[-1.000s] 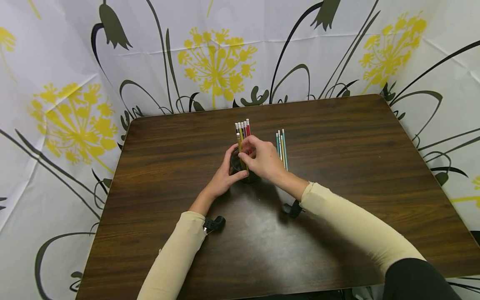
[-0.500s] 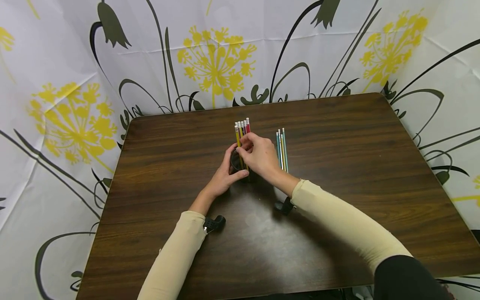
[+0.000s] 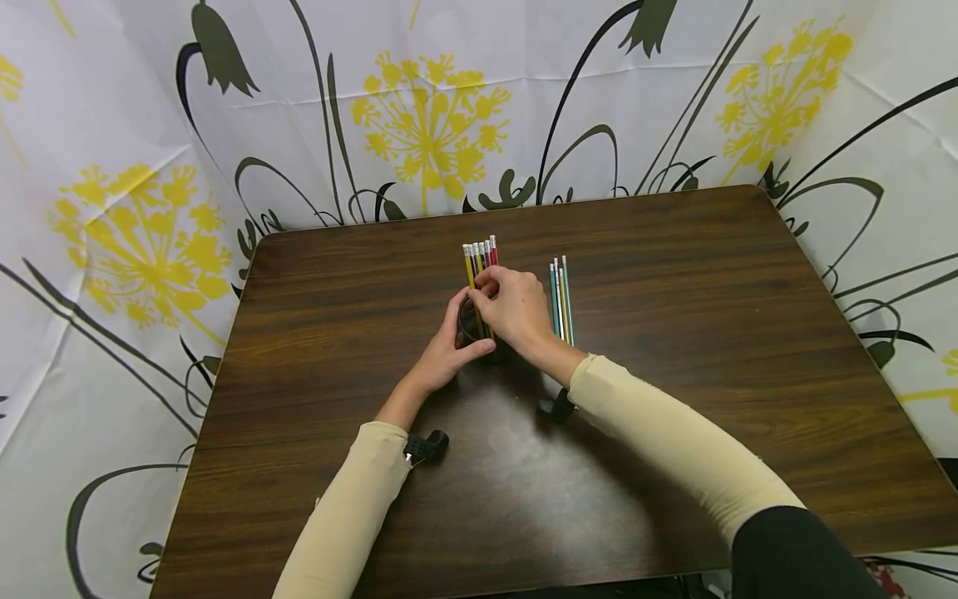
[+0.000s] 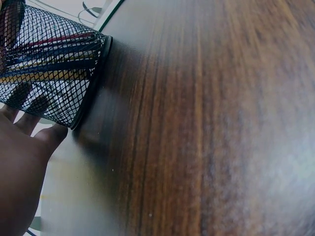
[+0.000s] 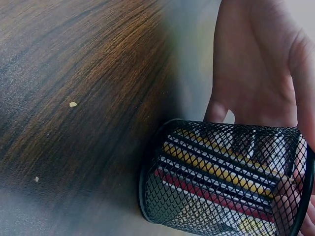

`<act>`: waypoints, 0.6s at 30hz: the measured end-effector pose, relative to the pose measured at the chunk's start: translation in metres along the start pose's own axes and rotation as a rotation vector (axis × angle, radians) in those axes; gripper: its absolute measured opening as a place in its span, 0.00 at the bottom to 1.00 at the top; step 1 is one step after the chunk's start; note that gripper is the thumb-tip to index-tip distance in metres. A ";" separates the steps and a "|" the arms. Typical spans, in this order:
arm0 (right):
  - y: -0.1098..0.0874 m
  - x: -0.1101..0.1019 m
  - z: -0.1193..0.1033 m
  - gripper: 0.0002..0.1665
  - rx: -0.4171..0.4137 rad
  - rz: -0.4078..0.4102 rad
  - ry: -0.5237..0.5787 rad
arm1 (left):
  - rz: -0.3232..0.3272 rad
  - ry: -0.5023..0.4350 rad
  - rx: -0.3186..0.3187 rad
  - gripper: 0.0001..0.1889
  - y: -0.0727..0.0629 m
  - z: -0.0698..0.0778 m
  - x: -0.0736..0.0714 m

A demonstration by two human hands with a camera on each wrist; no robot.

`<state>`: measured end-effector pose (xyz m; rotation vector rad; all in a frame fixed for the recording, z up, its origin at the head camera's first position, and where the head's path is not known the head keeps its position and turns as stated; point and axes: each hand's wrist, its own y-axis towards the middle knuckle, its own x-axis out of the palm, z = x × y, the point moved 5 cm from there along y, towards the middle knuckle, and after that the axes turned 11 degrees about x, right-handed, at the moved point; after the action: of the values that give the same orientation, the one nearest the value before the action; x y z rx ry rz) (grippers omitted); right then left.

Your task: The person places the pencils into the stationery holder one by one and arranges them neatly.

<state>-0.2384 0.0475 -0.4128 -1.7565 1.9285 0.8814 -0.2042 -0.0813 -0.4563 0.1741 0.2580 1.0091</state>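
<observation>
A black wire-mesh pencil cup [image 3: 462, 323] stands upright near the middle of the table. The person's left hand [image 3: 440, 359] grips its near left side, thumb in front and fingers round the far side. Inside the cup are several pencils [image 3: 492, 248] with white eraser ends up. The right hand [image 3: 518, 309] is over the rim and pinches a yellow pencil [image 3: 470, 268], its lower part in the cup. Through the mesh [image 5: 211, 172] in the right wrist view, yellow, dark and red pencils show. In the left wrist view, fingers [image 4: 49, 137] touch the cup's side.
To the right of the cup, several teal and light pencils [image 3: 561, 295] stand together, their lower ends hidden behind the right forearm. Small pale crumbs [image 5: 73, 104] lie on the dark wood table [image 3: 674, 291]. A flower-patterned curtain [image 3: 299, 125] hangs behind the table.
The right hand has shifted slightly left, and the yellow pencil's top has moved left and up in the view, now level with the other eraser ends. The left hand stays on the cup.
</observation>
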 end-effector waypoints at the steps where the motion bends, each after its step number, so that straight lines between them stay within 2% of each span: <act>1: 0.000 0.000 0.000 0.08 0.001 0.002 -0.004 | -0.001 -0.001 0.000 0.44 0.000 0.000 0.000; 7: 0.001 0.000 -0.001 0.06 -0.005 0.000 -0.006 | 0.002 -0.001 -0.002 0.44 0.000 -0.002 -0.001; 12: 0.003 -0.007 0.000 0.06 -0.035 0.005 0.056 | 0.004 -0.010 -0.015 0.44 0.001 -0.002 0.000; 15: 0.006 -0.019 0.005 0.06 -0.048 0.066 0.128 | 0.015 -0.023 -0.027 0.45 0.000 -0.003 0.001; 18: 0.014 -0.033 0.019 0.05 -0.019 0.137 0.192 | 0.030 -0.025 -0.035 0.45 0.001 -0.003 0.001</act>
<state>-0.2496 0.0847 -0.4021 -1.7946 2.1922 0.8031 -0.2051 -0.0801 -0.4587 0.1593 0.2149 1.0399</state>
